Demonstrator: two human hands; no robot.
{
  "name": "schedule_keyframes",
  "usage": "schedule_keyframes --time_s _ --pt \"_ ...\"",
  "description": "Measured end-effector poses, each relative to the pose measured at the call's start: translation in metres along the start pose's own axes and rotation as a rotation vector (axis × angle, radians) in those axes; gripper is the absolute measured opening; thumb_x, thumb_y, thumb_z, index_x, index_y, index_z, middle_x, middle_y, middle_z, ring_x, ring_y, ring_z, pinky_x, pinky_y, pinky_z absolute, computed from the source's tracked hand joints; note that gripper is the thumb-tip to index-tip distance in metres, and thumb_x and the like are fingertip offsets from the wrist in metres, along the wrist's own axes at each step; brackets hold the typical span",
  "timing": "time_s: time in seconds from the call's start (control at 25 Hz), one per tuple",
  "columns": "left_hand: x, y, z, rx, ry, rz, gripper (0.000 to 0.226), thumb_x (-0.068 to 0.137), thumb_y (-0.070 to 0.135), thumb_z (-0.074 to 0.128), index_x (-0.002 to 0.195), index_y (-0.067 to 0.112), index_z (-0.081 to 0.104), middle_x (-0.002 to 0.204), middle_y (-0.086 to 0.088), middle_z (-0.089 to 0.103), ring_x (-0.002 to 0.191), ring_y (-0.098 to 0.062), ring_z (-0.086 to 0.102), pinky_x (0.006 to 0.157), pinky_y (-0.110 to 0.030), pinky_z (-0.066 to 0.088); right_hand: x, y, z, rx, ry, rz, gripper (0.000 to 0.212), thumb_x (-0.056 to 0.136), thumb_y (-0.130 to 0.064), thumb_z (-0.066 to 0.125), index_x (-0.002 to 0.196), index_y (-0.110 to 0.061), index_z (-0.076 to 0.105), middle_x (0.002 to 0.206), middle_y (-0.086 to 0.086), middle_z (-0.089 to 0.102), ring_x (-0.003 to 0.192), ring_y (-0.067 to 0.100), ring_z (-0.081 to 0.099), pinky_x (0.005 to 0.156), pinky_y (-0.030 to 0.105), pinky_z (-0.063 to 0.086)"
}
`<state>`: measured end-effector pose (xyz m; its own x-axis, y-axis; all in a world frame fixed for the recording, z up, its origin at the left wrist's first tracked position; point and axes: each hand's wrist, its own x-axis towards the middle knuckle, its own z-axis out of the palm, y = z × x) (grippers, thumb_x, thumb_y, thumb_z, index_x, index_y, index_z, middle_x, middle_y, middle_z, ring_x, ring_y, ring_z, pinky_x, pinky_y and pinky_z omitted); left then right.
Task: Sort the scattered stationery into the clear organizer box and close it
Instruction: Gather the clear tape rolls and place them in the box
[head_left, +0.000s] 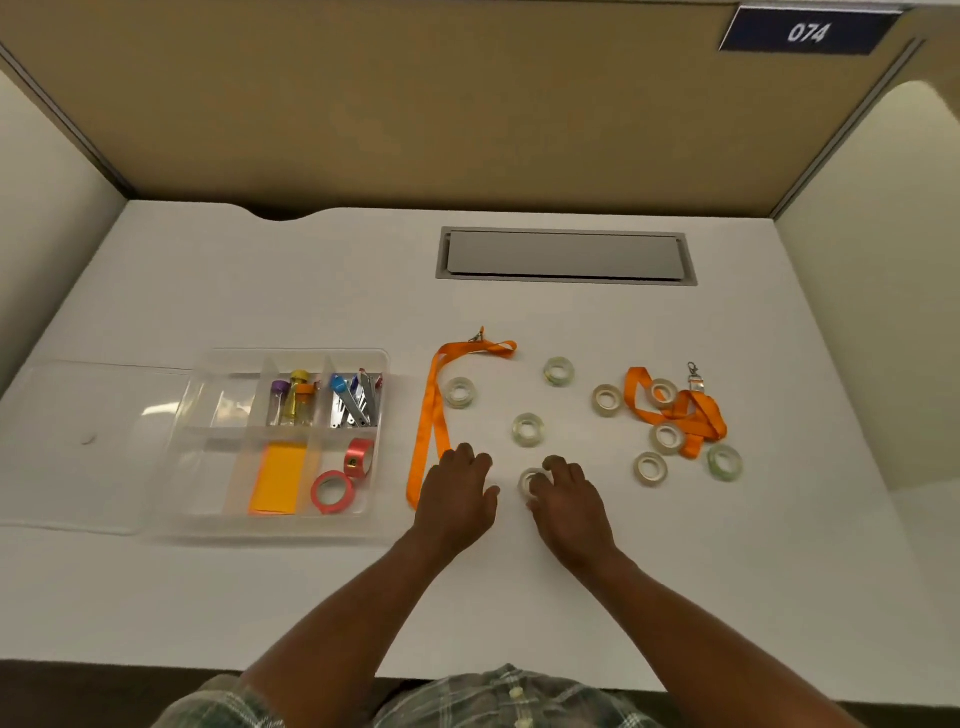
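Observation:
The clear organizer box (280, 530) lies open at the left, its lid (78, 447) flat beside it. It holds small tubes (293, 400), metal clips (356, 400), an orange pad (278, 478) and two red tape rolls (343, 475). Several clear tape rolls (528, 429) are scattered over the white desk to its right. A long orange lanyard (430, 415) lies beside the box; a bunched one (685, 415) lies at the right. My left hand (457, 493) rests on the long lanyard's lower end. My right hand (569, 499) has its fingers around a clear tape roll (531, 480).
A grey cable hatch (566, 255) is set into the desk at the back. Beige partition walls close in the back and both sides. The desk's front edge (156, 662) runs just above my checked shirt.

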<state>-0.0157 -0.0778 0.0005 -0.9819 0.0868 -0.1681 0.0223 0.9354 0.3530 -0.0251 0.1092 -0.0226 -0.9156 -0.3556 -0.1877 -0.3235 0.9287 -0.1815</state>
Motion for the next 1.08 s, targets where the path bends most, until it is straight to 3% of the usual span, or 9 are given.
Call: schedule_keyframes --time_s 0.16,0.32,0.4,0.52,0.6,0.8,0.92,1.0,1.08 --pt "0.015 0.024 0.014 0.040 -0.035 0.054 0.043 0.090 0.036 0.056 0.128 0.016 0.057 0.129 -0.007 0.054 0.108 -0.026 0.054 0.082 -0.039 0.050 -0.017 0.023 -0.003 0.147 0.000 0.063 0.024 0.085 -0.028 0.062 0.104 -0.014 0.062 0.130 0.004 0.054 0.106 0.027 0.057 0.074 0.037 0.053" --pt "0.038 0.045 0.023 0.107 -0.116 0.125 0.052 0.089 0.035 0.058 0.137 0.018 0.049 0.157 -0.006 0.035 0.121 -0.029 0.048 0.093 -0.042 0.048 -0.032 0.044 -0.019 0.584 0.089 0.268 0.021 0.076 -0.034 0.067 0.083 -0.022 0.051 0.086 -0.008 0.061 0.076 0.014 0.057 0.065 0.028 0.047" --pt "0.048 0.051 0.027 0.137 -0.148 0.113 0.054 0.089 0.035 0.058 0.139 0.017 0.047 0.158 -0.007 0.034 0.122 -0.030 0.048 0.094 -0.042 0.047 -0.036 0.054 -0.029 0.835 0.115 0.405 0.020 0.078 -0.033 0.068 0.081 -0.024 0.051 0.079 -0.007 0.065 0.070 0.010 0.062 0.063 0.026 0.049" --pt "0.052 0.057 0.033 0.182 -0.124 0.079 0.048 0.090 0.028 0.056 0.135 0.013 0.048 0.144 -0.011 0.047 0.114 -0.032 0.052 0.087 -0.040 0.048 -0.040 0.069 -0.043 1.259 0.081 0.583 0.015 0.087 -0.032 0.059 0.097 -0.022 0.055 0.089 0.003 0.074 0.070 0.017 0.070 0.062 0.035 0.055" --pt "0.049 0.057 0.035 0.195 -0.066 0.080 0.041 0.088 0.017 0.055 0.128 0.011 0.052 0.126 -0.012 0.055 0.102 -0.032 0.055 0.076 -0.039 0.046 -0.041 0.077 -0.050 1.518 0.045 0.669 0.025 0.088 -0.029 0.049 0.108 -0.017 0.057 0.094 0.013 0.075 0.070 0.023 0.068 0.058 0.035 0.053" --pt "0.032 0.059 0.038 0.188 0.036 0.090 0.030 0.083 0.002 0.058 0.112 0.008 0.057 0.092 -0.010 0.062 0.080 -0.030 0.057 0.063 -0.037 0.038 -0.042 0.081 -0.053 1.834 0.043 0.799 0.042 0.098 -0.025 0.033 0.111 -0.001 0.065 0.093 0.023 0.070 0.067 0.029 0.065 0.058 0.034 0.052" --pt "0.025 0.061 0.027 -0.176 0.098 -0.049 0.030 0.080 0.009 0.064 0.110 0.012 0.059 0.085 -0.007 0.064 0.078 -0.026 0.058 0.067 -0.038 0.046 -0.034 0.071 -0.055 1.902 -0.005 0.818 0.041 0.097 -0.024 0.035 0.113 0.001 0.064 0.099 0.026 0.071 0.079 0.034 0.067 0.071 0.040 0.055" --pt "0.024 0.063 0.010 -0.618 0.092 -0.315 0.031 0.083 0.017 0.064 0.113 0.017 0.059 0.082 -0.004 0.064 0.077 -0.020 0.059 0.066 -0.034 0.049 -0.025 0.059 -0.058 1.901 -0.029 0.816 0.036 0.096 -0.021 0.042 0.113 0.002 0.064 0.105 0.027 0.072 0.088 0.037 0.069 0.083 0.043 0.057" --pt "0.023 0.056 -0.010 -1.030 0.084 -0.582 0.025 0.089 0.023 0.059 0.114 0.020 0.063 0.093 -0.002 0.065 0.084 -0.016 0.061 0.068 -0.030 0.051 -0.014 0.039 -0.060 1.887 -0.065 0.801 0.033 0.095 -0.019 0.046 0.113 0.002 0.064 0.108 0.026 0.072 0.096 0.040 0.070 0.092 0.047 0.055"
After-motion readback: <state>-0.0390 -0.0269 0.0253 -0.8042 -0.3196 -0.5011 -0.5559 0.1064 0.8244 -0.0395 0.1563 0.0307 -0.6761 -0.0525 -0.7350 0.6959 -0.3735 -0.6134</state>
